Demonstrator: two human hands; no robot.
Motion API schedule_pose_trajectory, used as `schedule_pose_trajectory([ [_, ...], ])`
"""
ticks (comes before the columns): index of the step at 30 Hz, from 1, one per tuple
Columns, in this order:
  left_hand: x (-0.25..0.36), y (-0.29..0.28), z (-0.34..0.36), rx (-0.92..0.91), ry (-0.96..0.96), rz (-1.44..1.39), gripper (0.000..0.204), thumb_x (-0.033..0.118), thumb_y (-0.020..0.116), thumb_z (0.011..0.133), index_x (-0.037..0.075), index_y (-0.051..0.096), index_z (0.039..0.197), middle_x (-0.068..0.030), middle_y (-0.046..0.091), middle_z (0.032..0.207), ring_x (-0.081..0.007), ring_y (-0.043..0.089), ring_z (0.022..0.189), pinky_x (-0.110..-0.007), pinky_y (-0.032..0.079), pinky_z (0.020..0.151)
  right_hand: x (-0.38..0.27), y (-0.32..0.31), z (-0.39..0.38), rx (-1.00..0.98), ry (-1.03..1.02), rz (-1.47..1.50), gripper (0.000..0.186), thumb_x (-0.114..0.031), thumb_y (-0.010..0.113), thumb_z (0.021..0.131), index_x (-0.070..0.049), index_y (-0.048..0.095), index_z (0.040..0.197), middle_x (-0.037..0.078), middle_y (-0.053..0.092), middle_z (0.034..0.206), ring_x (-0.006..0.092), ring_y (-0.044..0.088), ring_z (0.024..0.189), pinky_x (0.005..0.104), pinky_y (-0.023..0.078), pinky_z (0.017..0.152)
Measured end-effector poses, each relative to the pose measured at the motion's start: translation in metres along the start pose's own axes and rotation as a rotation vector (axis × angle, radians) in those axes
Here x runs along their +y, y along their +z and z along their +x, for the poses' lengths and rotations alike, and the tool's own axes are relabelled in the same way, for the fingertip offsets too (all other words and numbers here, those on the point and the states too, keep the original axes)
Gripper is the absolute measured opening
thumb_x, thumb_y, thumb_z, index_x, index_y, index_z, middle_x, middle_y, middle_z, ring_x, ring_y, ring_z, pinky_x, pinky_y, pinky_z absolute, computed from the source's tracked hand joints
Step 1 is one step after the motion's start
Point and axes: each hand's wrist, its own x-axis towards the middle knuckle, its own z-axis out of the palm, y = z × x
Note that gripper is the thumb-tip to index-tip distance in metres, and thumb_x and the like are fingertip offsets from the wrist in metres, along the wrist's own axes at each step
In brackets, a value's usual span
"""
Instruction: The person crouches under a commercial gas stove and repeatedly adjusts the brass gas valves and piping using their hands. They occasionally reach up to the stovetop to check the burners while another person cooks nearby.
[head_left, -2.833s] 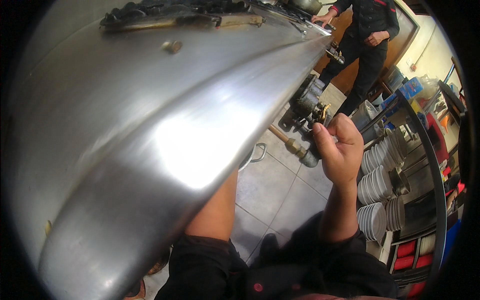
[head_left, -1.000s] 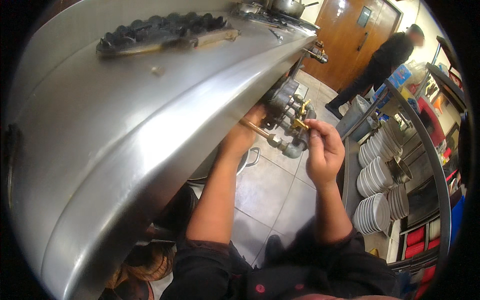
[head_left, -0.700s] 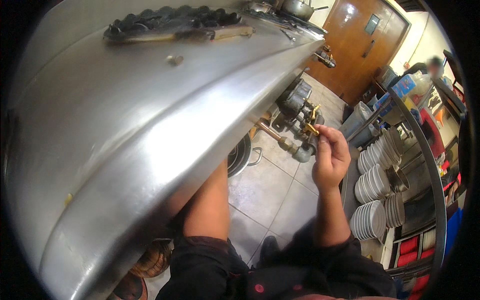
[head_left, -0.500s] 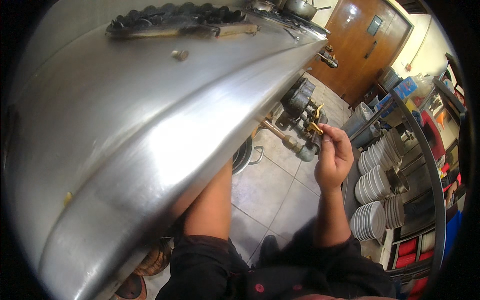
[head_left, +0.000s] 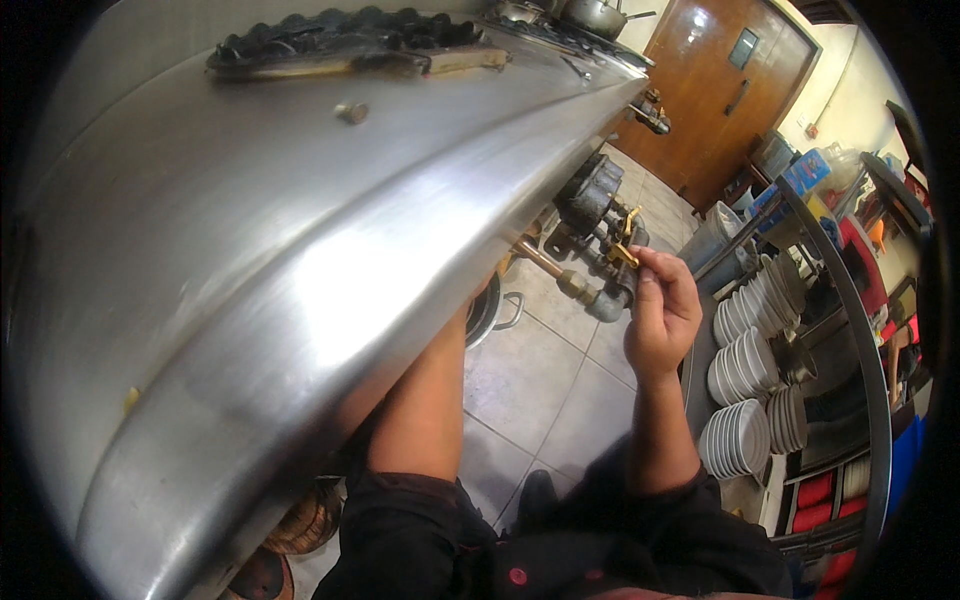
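Note:
My right hand (head_left: 663,315) pinches a small brass valve lever (head_left: 626,256) between thumb and fingertips. The lever sits on a dark gas pipe (head_left: 606,302) along the front of a steel stove (head_left: 300,270), beside a second brass lever (head_left: 631,219). A copper-coloured tube with a brass fitting (head_left: 573,285) runs from under the stove's edge into this pipe. My left forearm (head_left: 420,420) reaches beneath the rounded steel edge, which hides the hand and whatever it touches.
A black burner grate (head_left: 345,45) sits on the stove top. At the right, a metal rack (head_left: 850,290) carries stacks of white plates (head_left: 735,440). A pot (head_left: 487,318) stands on the tiled floor (head_left: 530,390) under the stove. Farther off are a wooden door (head_left: 700,95) and a grey bin (head_left: 722,235).
The whole view has shifted slightly. My right hand keeps its pinch on the valve lever, and my left forearm stays under the stove's edge.

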Motion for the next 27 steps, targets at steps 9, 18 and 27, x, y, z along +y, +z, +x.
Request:
schedule_pose_trajectory([
  [9, 0.024, 0.045, -0.006, 0.300, -0.278, -0.190, 0.038, 0.037, 0.053, 0.096, 0.005, 0.064, 0.077, -0.0133, 0.069, 0.100, -0.0262, 0.069, 0.090, -0.031, 0.054, 0.075, 0.001, -0.003, 0.000, -0.004, 0.010, -0.053, 0.015, 0.006, 0.052, 0.087, 0.004, 0.062, 0.097, 0.012, 0.065, 0.096, 0.0177, 0.061, 0.089, 0.0276, 0.046, 0.082],
  [18, 0.000, 0.003, 0.000, -0.024, 0.038, 0.199, 0.036, 0.033, 0.052, 0.096, 0.006, 0.063, 0.077, -0.0155, 0.068, 0.102, -0.0273, 0.069, 0.090, -0.031, 0.053, 0.074, -0.002, -0.001, 0.001, -0.006, 0.016, -0.045, 0.016, 0.007, 0.051, 0.086, 0.004, 0.062, 0.096, 0.012, 0.065, 0.096, 0.0180, 0.061, 0.089, 0.0278, 0.047, 0.083],
  [27, 0.009, 0.016, -0.004, 0.010, -0.008, 0.182, 0.035, 0.036, 0.051, 0.096, 0.004, 0.065, 0.096, -0.0141, 0.068, 0.100, -0.0259, 0.068, 0.090, -0.031, 0.053, 0.075, -0.003, -0.001, 0.001, 0.006, 0.006, -0.040, 0.014, 0.007, 0.051, 0.085, 0.004, 0.061, 0.095, 0.013, 0.066, 0.096, 0.0188, 0.062, 0.089, 0.0286, 0.047, 0.083],
])
